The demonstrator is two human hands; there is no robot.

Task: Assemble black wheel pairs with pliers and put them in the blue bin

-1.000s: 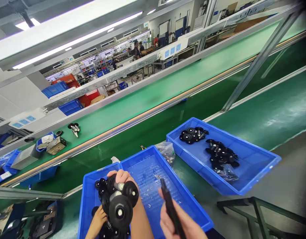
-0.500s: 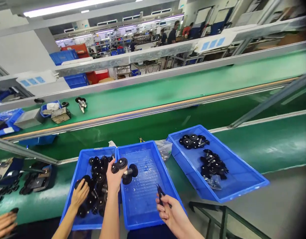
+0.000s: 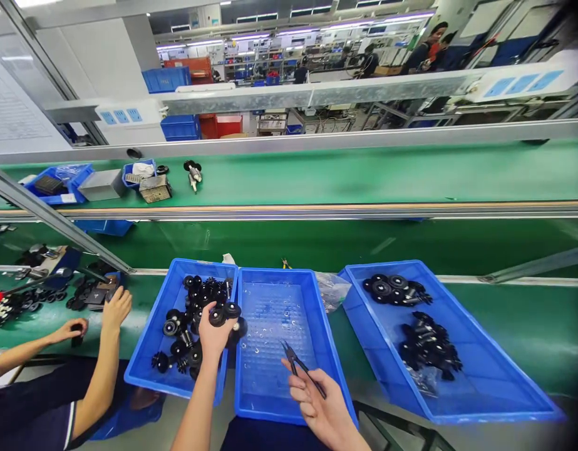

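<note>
While my left hand (image 3: 214, 335) closes its fingers around a cluster of black wheels (image 3: 232, 309), held over the adjoining walls of the left blue bin (image 3: 150, 373) and the middle blue bin (image 3: 265, 410), my right hand (image 3: 319, 398) grips slim-nosed black pliers (image 3: 292, 358), their tips pointing forward above the middle one. Small pale rings (image 3: 257, 351) lie scattered there. More wheel parts (image 3: 195, 357) fill the left bin; two piles (image 3: 427, 344) sit in the right blue bin (image 3: 500, 388). Leftward, a co-worker's hand (image 3: 117, 307) is beside dark parts on the green bench (image 3: 143, 313).
</note>
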